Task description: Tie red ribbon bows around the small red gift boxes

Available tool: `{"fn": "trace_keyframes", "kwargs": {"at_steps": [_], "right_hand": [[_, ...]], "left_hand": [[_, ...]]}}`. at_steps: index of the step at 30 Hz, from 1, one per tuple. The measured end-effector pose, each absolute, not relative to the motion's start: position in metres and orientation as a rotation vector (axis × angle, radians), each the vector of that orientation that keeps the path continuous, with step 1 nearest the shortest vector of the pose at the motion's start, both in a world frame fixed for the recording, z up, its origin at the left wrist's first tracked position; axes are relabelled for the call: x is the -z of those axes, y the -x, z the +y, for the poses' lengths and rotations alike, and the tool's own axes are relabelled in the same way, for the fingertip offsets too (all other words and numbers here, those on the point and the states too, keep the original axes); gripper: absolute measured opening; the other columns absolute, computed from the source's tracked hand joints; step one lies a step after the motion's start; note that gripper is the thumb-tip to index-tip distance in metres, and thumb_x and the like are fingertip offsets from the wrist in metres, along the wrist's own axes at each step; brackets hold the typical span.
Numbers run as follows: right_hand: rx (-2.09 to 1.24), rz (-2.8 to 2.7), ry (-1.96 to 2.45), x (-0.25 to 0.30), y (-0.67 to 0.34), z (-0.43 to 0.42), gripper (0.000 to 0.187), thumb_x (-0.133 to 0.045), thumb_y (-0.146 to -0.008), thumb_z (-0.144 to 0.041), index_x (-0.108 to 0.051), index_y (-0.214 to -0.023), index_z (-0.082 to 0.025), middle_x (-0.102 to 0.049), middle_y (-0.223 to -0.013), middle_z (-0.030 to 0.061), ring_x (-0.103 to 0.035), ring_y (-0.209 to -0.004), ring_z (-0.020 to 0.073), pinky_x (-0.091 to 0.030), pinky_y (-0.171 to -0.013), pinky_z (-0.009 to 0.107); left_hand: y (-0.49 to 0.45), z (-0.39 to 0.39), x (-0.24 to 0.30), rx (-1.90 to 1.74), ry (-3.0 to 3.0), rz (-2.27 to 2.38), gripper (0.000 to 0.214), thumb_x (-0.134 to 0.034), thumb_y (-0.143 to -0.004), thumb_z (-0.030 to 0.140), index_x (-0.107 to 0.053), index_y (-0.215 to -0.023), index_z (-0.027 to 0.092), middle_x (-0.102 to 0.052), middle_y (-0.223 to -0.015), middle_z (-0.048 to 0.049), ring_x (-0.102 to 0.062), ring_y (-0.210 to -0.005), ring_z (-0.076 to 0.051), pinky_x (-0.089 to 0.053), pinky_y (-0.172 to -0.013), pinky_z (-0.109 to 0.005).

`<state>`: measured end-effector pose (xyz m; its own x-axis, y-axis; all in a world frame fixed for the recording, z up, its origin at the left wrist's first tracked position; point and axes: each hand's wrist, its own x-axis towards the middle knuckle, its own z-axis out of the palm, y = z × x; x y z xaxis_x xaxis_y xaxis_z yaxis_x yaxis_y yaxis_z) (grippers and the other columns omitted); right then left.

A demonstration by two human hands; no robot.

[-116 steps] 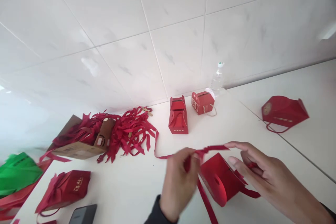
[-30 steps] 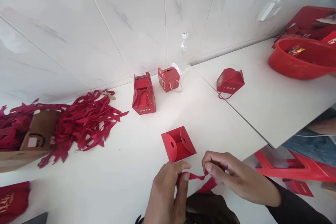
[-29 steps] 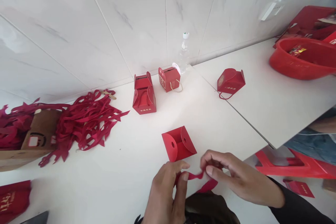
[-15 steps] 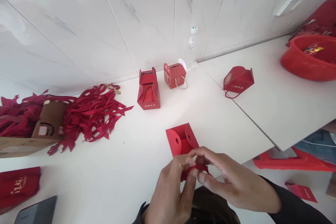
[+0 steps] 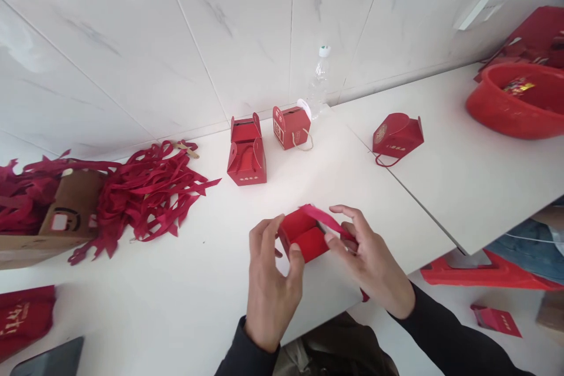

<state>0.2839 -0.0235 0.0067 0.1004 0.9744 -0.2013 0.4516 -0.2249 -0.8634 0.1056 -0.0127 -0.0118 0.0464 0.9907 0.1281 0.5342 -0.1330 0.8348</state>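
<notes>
A small red paper box (image 5: 304,236) stands on the white table (image 5: 185,305) right in front of me. My left hand (image 5: 269,282) grips its left side, thumb on the front face and fingers round the back. My right hand (image 5: 369,258) pinches a red ribbon (image 5: 324,217) that runs across the top of the box; its other end hangs off the table edge by my wrist.
Two finished red boxes (image 5: 247,153) (image 5: 291,127) and a plastic bottle (image 5: 319,79) stand by the tiled wall. A heap of red ribbons (image 5: 145,194) and a brown carton (image 5: 66,220) lie left. Another red box (image 5: 397,136) and a red basin (image 5: 520,100) sit on the right table.
Both hands have moved forward from the table edge to the box. My left hand has taken hold of the box, and my right has carried the ribbon up over its top.
</notes>
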Motion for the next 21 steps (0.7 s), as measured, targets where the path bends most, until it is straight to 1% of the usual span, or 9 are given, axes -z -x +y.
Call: {"fn": "trace_keyframes", "kwargs": {"at_steps": [2, 5, 8, 11, 12, 14, 17, 19, 21], "right_hand": [[-1.155, -1.278, 1.737, -0.006, -0.289, -0.025, 0.043, -0.047, -0.1, -0.053, -0.047, -0.131, -0.023, -0.039, -0.064, -0.0078, -0.038, -0.048, 0.0136, -0.037, -0.045, 0.025], [-1.168, -1.267, 1.709, -0.01, -0.298, -0.027, 0.041, -0.048, -0.1, -0.057, -0.053, -0.123, -0.023, -0.031, -0.063, -0.0083, -0.03, -0.049, 0.0129, -0.031, -0.044, 0.024], [-1.106, -1.256, 1.676, -0.016, -0.304, -0.028, 0.036, -0.052, -0.099, -0.057, -0.06, -0.107, -0.023, -0.031, -0.061, -0.0074, -0.029, -0.051, 0.0124, -0.029, -0.045, 0.025], [-1.14, -1.152, 1.577, -0.02, -0.312, -0.026, 0.036, -0.054, -0.098, -0.057, -0.061, -0.096, -0.022, -0.04, -0.063, -0.0044, -0.037, -0.052, 0.0129, -0.037, -0.046, 0.025], [-1.162, -1.132, 1.536, -0.022, -0.314, -0.026, 0.036, -0.055, -0.098, -0.057, -0.062, -0.098, -0.022, -0.045, -0.065, -0.003, -0.041, -0.053, 0.0134, -0.041, -0.047, 0.026], [-1.189, -1.139, 1.484, -0.026, -0.319, -0.025, 0.036, -0.056, -0.098, -0.056, -0.064, -0.109, -0.022, -0.05, -0.066, -0.002, -0.047, -0.052, 0.0142, -0.046, -0.048, 0.028], [-1.242, -1.211, 1.485, -0.032, -0.319, -0.024, 0.044, -0.054, -0.1, -0.054, -0.06, -0.131, -0.023, -0.044, -0.055, -0.0056, -0.046, -0.047, 0.0146, -0.045, -0.046, 0.028], [-1.302, -1.282, 1.516, -0.037, -0.314, -0.022, 0.046, -0.054, -0.099, -0.055, -0.061, -0.132, -0.023, -0.048, -0.056, -0.0049, -0.044, -0.046, 0.014, -0.042, -0.044, 0.027], [-1.316, -1.382, 1.574, -0.039, -0.305, -0.019, 0.042, -0.056, -0.098, -0.054, -0.066, -0.124, -0.023, -0.059, -0.066, -0.0008, -0.046, -0.05, 0.0138, -0.043, -0.047, 0.027]], "left_hand": [[-0.103, -0.016, 0.013, -1.02, -1.591, 1.54, 0.033, -0.047, -0.099, 0.029, -0.048, -0.132, 0.025, -0.054, -0.127, -0.0128, -0.059, -0.109, -0.023, -0.057, -0.076, -0.034], [-0.102, -0.021, 0.015, -1.067, -1.449, 1.543, 0.033, -0.052, -0.098, 0.035, -0.045, -0.129, 0.024, -0.055, -0.129, -0.0129, -0.058, -0.114, -0.024, -0.056, -0.079, -0.034], [-0.104, -0.024, 0.017, -1.101, -1.4, 1.528, 0.035, -0.054, -0.098, 0.039, -0.046, -0.128, 0.024, -0.054, -0.131, -0.012, -0.06, -0.11, -0.022, -0.055, -0.086, -0.038], [-0.105, -0.026, 0.017, -1.102, -1.331, 1.521, 0.03, -0.051, -0.099, 0.041, -0.049, -0.124, 0.024, -0.057, -0.127, -0.0109, -0.06, -0.108, -0.021, -0.054, -0.087, -0.037], [-0.105, -0.027, 0.017, -1.099, -1.314, 1.518, 0.029, -0.051, -0.1, 0.041, -0.05, -0.123, 0.024, -0.057, -0.126, -0.0106, -0.06, -0.108, -0.021, -0.054, -0.086, -0.036], [-0.104, -0.028, 0.015, -1.098, -1.326, 1.504, 0.029, -0.052, -0.099, 0.041, -0.051, -0.122, 0.024, -0.058, -0.125, -0.0098, -0.06, -0.109, -0.021, -0.053, -0.086, -0.035], [-0.104, -0.028, 0.013, -1.094, -1.397, 1.478, 0.029, -0.057, -0.097, 0.039, -0.051, -0.123, 0.026, -0.058, -0.126, -0.0086, -0.059, -0.113, -0.022, -0.051, -0.089, -0.036], [-0.105, -0.028, 0.013, -1.095, -1.411, 1.477, 0.03, -0.058, -0.097, 0.038, -0.051, -0.124, 0.026, -0.058, -0.127, -0.0084, -0.059, -0.115, -0.022, -0.051, -0.09, -0.037], [-0.106, -0.028, 0.013, -1.096, -1.401, 1.483, 0.031, -0.058, -0.097, 0.037, -0.051, -0.125, 0.026, -0.058, -0.128, -0.0091, -0.059, -0.115, -0.022, -0.051, -0.089, -0.037]]}}
